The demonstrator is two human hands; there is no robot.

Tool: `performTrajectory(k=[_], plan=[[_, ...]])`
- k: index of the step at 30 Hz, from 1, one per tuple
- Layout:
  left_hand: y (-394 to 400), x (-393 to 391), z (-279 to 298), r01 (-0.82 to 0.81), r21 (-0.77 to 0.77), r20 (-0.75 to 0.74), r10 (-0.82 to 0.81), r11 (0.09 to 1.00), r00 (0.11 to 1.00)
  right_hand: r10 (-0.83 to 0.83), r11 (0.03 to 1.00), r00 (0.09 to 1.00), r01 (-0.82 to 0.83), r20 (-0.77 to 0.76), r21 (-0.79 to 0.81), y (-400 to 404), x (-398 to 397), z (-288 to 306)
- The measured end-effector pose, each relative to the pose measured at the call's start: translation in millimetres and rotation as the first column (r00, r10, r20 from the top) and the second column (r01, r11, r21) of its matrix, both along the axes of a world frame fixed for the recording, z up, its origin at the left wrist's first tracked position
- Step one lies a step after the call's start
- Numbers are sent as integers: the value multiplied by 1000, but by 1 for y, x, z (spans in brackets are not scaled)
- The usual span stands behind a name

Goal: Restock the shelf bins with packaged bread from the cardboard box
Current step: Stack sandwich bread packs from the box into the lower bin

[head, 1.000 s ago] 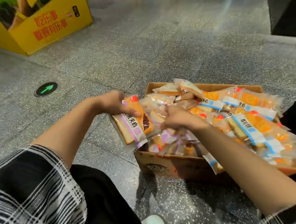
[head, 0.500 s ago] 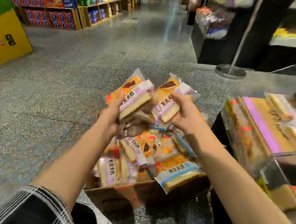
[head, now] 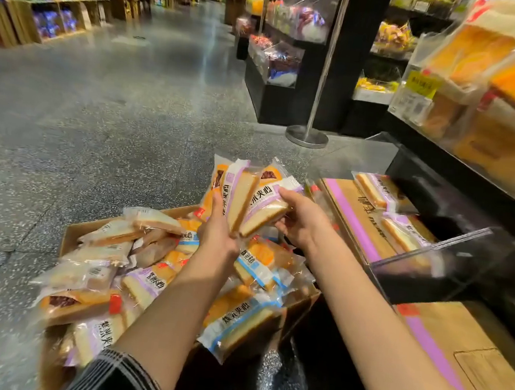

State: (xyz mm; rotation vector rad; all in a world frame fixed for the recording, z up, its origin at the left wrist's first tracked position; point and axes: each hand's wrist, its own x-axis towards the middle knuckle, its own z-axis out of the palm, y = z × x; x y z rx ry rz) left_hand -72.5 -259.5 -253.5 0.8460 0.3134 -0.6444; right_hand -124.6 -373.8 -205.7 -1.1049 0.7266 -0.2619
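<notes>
I see the cardboard box (head: 69, 234) on the floor, heaped with bread packs, and just right of it the clear shelf bin (head: 427, 260) holding a few. Above the box, left hand (head: 218, 233) grips a purple-label pack (head: 236, 199), maybe two; right hand (head: 302, 220) pinches another pack (head: 267, 210).

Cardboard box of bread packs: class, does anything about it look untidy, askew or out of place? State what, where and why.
Yes. The cardboard box is overfilled: packs lie jumbled at all angles, and a blue-banded pack overhangs its near right edge. Both hands, left hand and right hand, hold purple-banded packs above it.
</notes>
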Motion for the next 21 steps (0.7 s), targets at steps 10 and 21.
performTrajectory(k=[10, 21], plan=[[-22, 14, 7, 111, 53, 229, -120, 992, 966, 229, 890, 945, -300, -232, -342, -49, -37, 16], [-43, 18, -4, -126, 125, 149, 106, 984, 983, -642, 748, 765, 610, -53, -261, -125, -27, 35]])
